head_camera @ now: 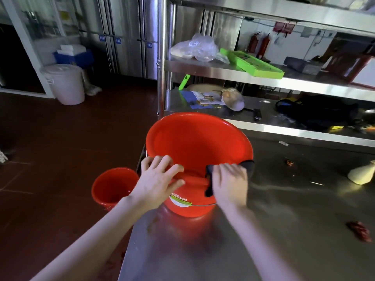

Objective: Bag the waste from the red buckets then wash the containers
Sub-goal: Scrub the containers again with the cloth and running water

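Red bucket (198, 151), tilted, glossy inside.

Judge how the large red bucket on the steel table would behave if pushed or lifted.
The large red bucket looks empty inside, so probably light. It is wider at the rim than at the base, so a high push might tip it. The steel table looks smooth, so it may slide easily.

Bare forearms, no sleeves, gloves
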The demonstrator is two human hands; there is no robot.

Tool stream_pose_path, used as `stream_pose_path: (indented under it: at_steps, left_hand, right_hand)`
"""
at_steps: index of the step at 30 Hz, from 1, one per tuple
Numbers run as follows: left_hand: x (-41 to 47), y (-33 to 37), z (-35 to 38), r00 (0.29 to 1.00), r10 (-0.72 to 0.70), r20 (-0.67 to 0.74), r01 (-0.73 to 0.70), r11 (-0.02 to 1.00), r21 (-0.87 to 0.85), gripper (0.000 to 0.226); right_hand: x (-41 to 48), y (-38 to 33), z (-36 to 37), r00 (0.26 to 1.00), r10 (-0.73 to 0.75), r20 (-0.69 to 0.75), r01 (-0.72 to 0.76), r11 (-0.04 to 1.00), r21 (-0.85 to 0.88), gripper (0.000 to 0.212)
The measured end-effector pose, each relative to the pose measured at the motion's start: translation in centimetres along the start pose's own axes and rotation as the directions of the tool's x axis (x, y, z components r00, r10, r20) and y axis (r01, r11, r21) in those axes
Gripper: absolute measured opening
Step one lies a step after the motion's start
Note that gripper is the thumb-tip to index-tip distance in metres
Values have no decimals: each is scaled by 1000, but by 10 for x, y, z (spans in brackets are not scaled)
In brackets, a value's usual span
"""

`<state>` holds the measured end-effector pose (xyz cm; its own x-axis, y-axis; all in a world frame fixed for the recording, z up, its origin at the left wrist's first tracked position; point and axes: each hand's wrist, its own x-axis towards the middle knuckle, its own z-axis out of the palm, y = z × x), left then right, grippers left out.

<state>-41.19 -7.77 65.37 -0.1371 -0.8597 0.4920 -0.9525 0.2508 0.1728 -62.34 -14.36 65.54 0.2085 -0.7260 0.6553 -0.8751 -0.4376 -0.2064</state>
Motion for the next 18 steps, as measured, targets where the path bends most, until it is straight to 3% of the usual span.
stream_pose_path:
  at_steps: [4, 8, 13, 15, 18]
  left_hand:
    - [-9, 27, 10, 994, -98, -39, 94, 991, -95, 32]
    - [-6, 31, 12, 995, -85, -43, 79, 988, -134, 31]
    - [0, 31, 18, 992, -97, -77, 87, 988, -126, 23]
    - [1, 31, 18, 990, -120, -77, 112, 988, -104, 23]
    - [1, 38, 16, 989, -135, -56, 131, 989, -64, 23]
  right_hand:
    - [-15, -52, 8, 997, -70, -34, 71, 997, 10, 36]
    - [10, 2, -4, 978, -206, 34, 205, 979, 19, 39]
    - [51, 53, -3, 983, -97, 156, 71, 984, 166, 44]
    - [48, 48, 1, 996, -20, 91, 0, 978, 210, 39]
    - [15, 9, 8, 1000, -14, 13, 13, 993, 116, 38]
